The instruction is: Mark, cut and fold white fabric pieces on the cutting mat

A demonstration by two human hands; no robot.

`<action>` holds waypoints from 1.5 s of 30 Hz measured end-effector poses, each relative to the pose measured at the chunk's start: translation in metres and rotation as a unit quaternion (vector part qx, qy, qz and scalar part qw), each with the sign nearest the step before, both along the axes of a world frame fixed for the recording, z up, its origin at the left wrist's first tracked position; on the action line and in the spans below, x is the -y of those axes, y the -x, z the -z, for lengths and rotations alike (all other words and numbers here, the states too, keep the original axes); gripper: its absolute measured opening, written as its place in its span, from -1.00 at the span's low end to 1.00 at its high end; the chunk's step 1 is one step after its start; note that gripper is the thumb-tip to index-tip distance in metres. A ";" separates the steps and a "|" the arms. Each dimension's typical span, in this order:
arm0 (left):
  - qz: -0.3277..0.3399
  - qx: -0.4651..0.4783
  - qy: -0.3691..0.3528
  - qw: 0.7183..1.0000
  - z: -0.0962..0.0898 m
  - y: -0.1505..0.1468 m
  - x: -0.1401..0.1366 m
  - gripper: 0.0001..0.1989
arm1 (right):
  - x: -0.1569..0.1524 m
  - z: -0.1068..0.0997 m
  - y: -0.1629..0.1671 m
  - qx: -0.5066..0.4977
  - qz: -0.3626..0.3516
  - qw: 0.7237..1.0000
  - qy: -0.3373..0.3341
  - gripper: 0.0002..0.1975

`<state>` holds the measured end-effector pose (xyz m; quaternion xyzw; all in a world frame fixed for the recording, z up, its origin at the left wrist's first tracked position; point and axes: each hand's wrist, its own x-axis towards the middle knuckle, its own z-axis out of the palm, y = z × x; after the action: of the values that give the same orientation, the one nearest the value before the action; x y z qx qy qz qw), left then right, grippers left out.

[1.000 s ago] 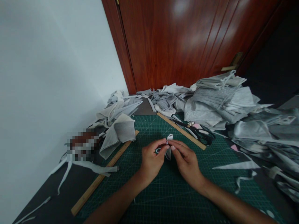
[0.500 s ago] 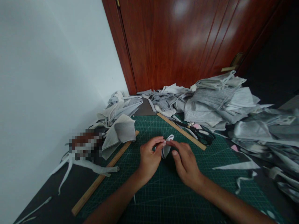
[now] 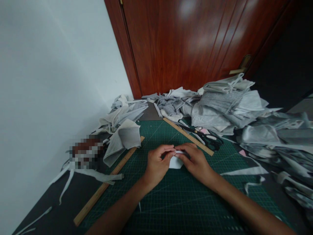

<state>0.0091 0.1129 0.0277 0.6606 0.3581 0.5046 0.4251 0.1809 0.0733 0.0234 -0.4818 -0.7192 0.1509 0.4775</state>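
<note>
Just below and right of the centre of the frame, I hold a small white cloth piece (image 3: 175,164) over the green cutting mat (image 3: 161,202). My left hand (image 3: 156,163) has thumb and fingertips clamped on its upper edge; my right hand (image 3: 198,164) pinches the same edge beside it, the fingertips of both almost meeting. The lower part hangs free between my wrists. I judge the step in hand to be turning or folding that edge; the next move seems to call for an even grip from both thumbs. The scissors (image 3: 212,142) lie right of centre, untouched.
</note>
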 end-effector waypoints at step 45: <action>0.175 0.276 0.313 0.892 0.018 -0.018 0.009 -0.36 | -0.003 0.007 -0.001 -0.201 0.162 0.964 0.060 -0.79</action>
<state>0.0268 0.1037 0.0100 0.3801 0.2441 0.4457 0.7729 0.1821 0.0763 0.0168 -0.5796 -0.5103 0.2082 0.6003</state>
